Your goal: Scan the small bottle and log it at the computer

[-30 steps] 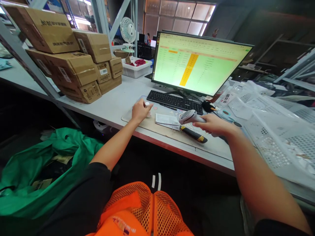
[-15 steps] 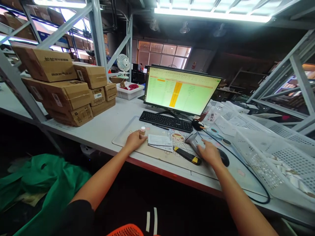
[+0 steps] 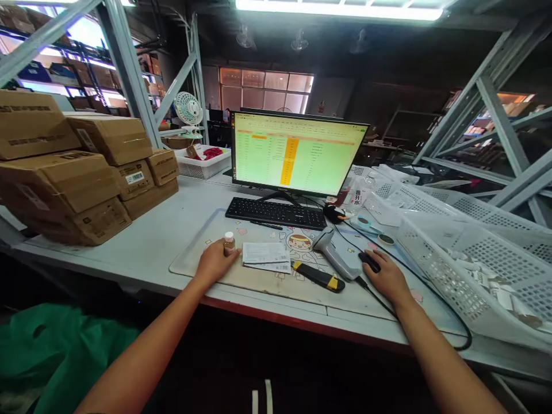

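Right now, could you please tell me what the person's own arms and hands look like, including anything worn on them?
The left hand and right hand are gloveless, with no ring, watch or bracelet that I can see. The left forearm and right forearm look bare, without visible markings; no sleeve is clear.

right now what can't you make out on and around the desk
All in the head view:
Bottle: lower part hidden by the left hand.
Mouse: partly covered by the right hand.
Monitor: text too small to read.
Printed paper: fine print too small.
Green cloth: cut off by the picture's left edge.
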{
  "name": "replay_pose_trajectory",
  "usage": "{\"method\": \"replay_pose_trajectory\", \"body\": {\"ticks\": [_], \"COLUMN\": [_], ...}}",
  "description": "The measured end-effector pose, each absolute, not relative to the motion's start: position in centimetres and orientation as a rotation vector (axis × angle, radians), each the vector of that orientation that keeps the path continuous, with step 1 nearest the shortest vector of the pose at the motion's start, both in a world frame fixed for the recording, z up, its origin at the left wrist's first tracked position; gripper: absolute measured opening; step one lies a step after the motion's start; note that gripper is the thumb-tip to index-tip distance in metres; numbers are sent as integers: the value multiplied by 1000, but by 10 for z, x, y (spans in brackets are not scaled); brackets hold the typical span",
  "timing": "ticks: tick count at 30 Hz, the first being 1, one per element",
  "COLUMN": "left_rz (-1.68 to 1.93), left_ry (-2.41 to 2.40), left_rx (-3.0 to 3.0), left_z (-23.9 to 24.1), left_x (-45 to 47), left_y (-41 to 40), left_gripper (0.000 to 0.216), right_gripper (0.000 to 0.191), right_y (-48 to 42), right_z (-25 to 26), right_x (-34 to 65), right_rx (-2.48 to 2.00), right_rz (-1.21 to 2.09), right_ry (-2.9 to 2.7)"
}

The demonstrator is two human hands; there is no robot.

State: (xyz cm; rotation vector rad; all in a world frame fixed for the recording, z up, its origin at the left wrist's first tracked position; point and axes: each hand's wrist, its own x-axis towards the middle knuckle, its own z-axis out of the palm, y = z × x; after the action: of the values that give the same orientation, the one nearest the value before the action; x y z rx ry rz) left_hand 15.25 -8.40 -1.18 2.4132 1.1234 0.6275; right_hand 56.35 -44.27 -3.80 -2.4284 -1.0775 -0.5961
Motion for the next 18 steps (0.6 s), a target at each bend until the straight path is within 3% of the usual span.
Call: {"method": "replay_pose_trajectory", "body": {"ticks": [4, 18], "left_rz": [621, 593], "left_ry": [1144, 1151], "left_rx": [2437, 2433], "left_z": [-12, -14], "left_x": [151, 151], "left_y": [-85, -82], "left_gripper": [30, 36], "right_gripper": [46, 45], "right_y": [-441, -439], "right_z": [-31, -24], "right_x": [553, 542], "right_rx": [-2484, -2565], "right_rz": [-581, -502], "right_ry": [-979, -895]}}
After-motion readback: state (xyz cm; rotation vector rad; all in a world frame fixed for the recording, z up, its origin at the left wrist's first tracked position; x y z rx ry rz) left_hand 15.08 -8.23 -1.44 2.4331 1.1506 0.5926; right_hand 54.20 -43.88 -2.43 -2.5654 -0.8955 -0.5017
